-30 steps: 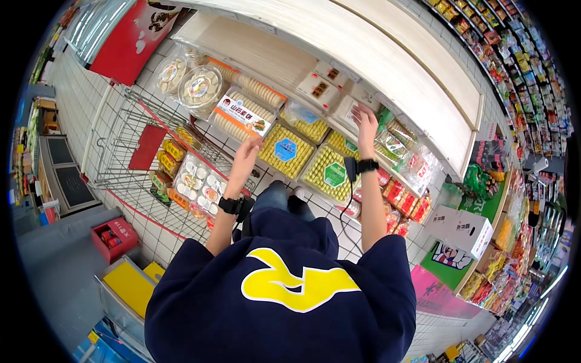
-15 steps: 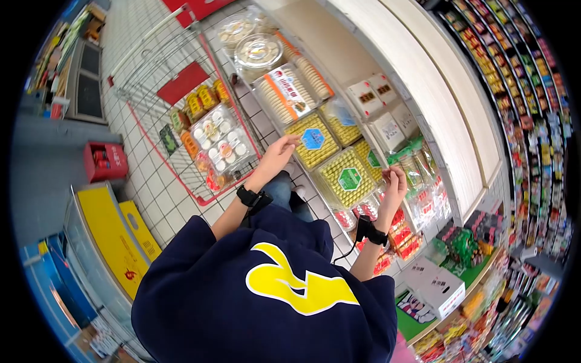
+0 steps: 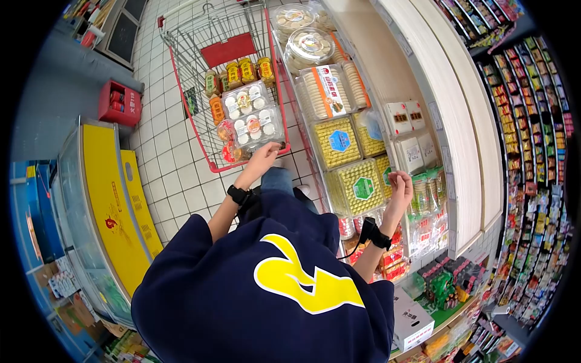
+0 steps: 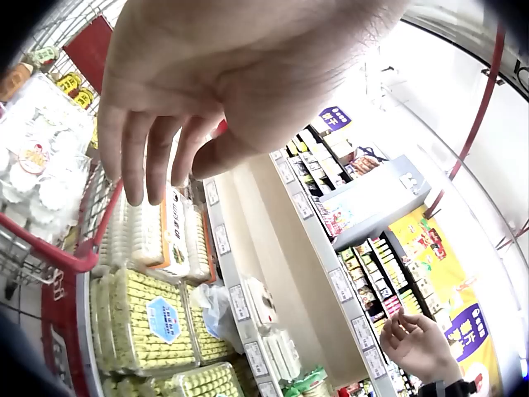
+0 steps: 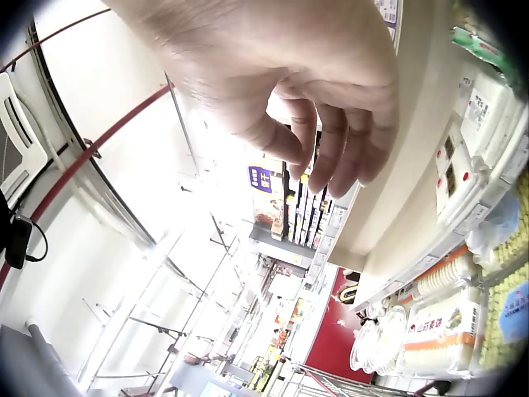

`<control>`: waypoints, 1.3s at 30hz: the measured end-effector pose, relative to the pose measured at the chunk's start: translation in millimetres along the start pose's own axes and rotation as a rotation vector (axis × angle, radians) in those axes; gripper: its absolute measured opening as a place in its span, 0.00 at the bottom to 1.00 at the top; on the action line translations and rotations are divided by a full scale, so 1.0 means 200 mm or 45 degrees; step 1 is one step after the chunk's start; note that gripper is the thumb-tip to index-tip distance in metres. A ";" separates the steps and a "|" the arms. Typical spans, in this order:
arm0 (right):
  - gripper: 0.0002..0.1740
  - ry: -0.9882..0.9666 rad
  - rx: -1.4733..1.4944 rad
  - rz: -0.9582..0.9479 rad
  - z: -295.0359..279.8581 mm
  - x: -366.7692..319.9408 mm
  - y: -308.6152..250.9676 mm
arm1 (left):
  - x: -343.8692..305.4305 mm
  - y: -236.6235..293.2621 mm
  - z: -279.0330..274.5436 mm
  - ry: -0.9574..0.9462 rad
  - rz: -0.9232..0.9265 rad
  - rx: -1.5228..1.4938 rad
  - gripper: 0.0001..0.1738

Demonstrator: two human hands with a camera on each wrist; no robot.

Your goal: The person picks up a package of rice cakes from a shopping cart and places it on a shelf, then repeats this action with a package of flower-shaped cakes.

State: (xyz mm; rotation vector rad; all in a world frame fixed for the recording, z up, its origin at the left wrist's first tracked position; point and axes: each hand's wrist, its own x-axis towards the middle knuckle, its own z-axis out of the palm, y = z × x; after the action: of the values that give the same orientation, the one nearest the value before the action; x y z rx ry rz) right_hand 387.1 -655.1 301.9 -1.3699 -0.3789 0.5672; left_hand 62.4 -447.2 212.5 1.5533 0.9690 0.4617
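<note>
My left hand hangs with relaxed fingers just above the near red rim of a shopping cart and holds nothing. In the left wrist view its fingers dangle over the cart rim. A clear box of round pastries lies in the cart right beside it. My right hand is raised in front of the shelf, its fingers loosely curled and empty. It is next to a box of yellow biscuits with a green label and bagged snacks.
The shelf also carries a blue-label biscuit box, a long cracker pack, round tubs and white packets. Yellow jars stand in the cart. A yellow chest freezer is at my left, a red crate beyond it.
My left hand has left the blue-label biscuit box and moved to the cart's near rim. My right hand has come down from the shelf and its fingers have curled in.
</note>
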 end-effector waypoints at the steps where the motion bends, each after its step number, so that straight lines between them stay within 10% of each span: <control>1: 0.08 -0.018 -0.007 0.003 0.01 0.01 0.00 | -0.02 0.00 -0.03 -0.004 -0.060 0.021 0.18; 33: 0.22 -1.139 -0.719 0.528 1.49 0.09 0.39 | 0.18 -0.66 -0.91 0.063 -0.429 -0.134 0.18; 37: 0.33 -0.966 -0.859 0.228 1.49 0.17 0.80 | 0.22 -0.67 -1.01 0.142 -0.338 -0.180 0.22; 39: 0.35 -0.868 -1.017 0.058 1.49 0.19 0.99 | 0.21 -0.69 -1.05 0.720 -0.085 0.101 0.27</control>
State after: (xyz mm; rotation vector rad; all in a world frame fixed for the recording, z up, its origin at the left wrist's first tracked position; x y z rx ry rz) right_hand 217.6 -374.0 156.6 -1.9172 -1.2250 0.9808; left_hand -115.2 -288.6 121.5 1.4816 1.4787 0.8493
